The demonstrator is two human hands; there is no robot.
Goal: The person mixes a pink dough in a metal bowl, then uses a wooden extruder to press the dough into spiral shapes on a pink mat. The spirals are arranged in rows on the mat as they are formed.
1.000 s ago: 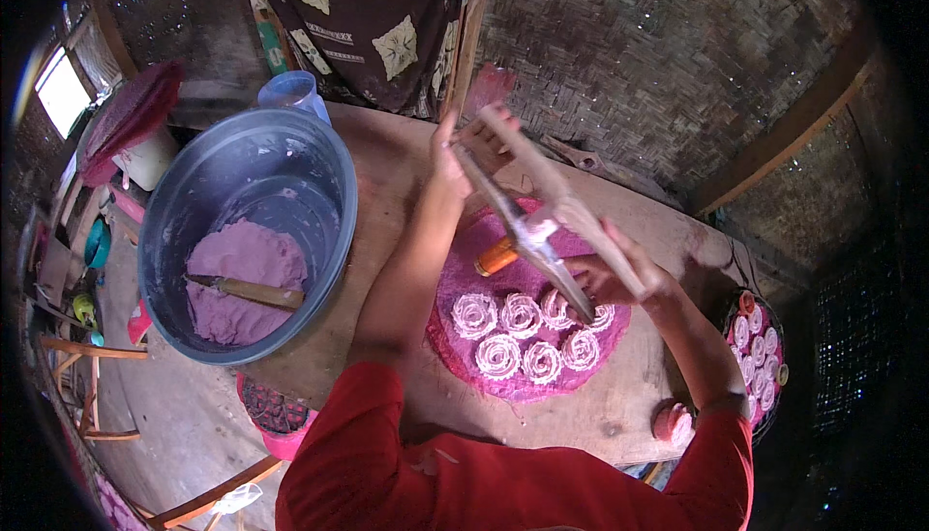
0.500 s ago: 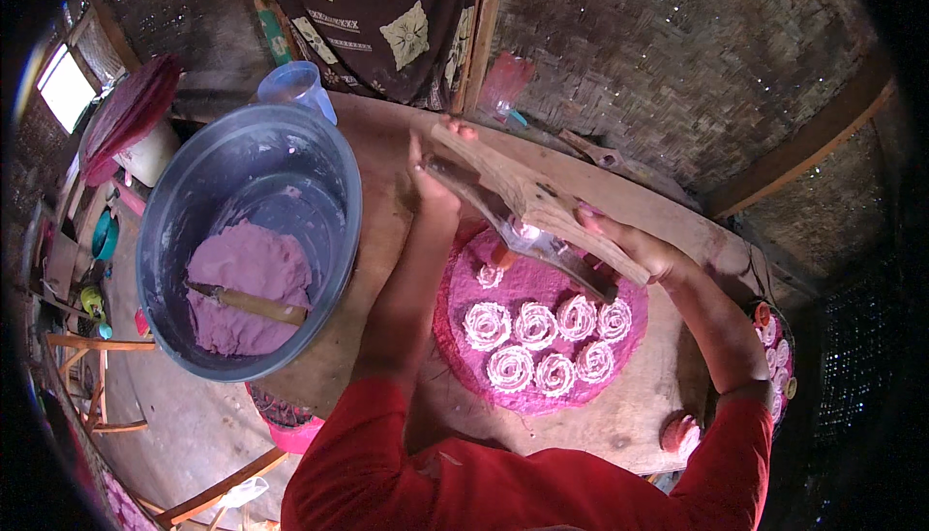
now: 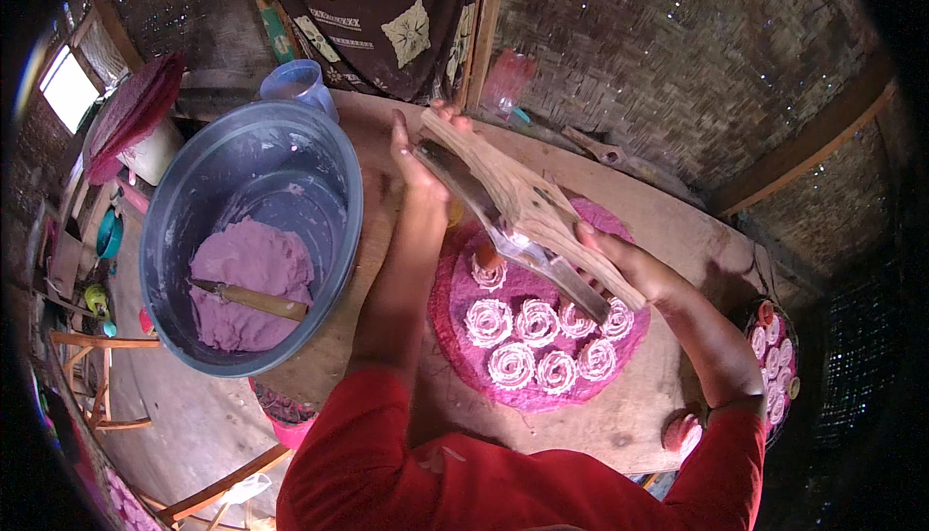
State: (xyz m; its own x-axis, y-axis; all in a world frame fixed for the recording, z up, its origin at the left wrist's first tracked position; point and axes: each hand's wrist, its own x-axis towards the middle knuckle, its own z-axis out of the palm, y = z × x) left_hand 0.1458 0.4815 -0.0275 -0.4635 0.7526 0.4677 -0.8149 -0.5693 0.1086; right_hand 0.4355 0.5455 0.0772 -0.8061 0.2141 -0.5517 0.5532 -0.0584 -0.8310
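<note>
A two-piece wooden hand press (image 3: 542, 207) slants over the table between my hands. My left hand (image 3: 423, 171) grips its far left end, thumb pointing up and fingers partly hidden behind the wood. Around the near right end closes my right hand (image 3: 634, 265). Below the press a reddish-brown tube (image 3: 491, 257) stands just above a ruffled pink dough swirl (image 3: 489, 277). Several finished swirls (image 3: 511, 365) lie in rows on a round pink mat (image 3: 474, 386); the press covers part of the back ones.
On the left stands a big grey tub (image 3: 155, 280) with pink dough (image 3: 256, 255) and a wooden-handled tool (image 3: 256, 301). A clear bluish cup (image 3: 295, 81) is behind it. Another tray of swirls (image 3: 774, 357) sits at the far right. A reddish ruffled piece (image 3: 682, 431) lies near the front edge.
The press has shifted slightly left and nearer, its tube now over the back left swirl. That swirl looks fuller. Both hands have kept their hold.
</note>
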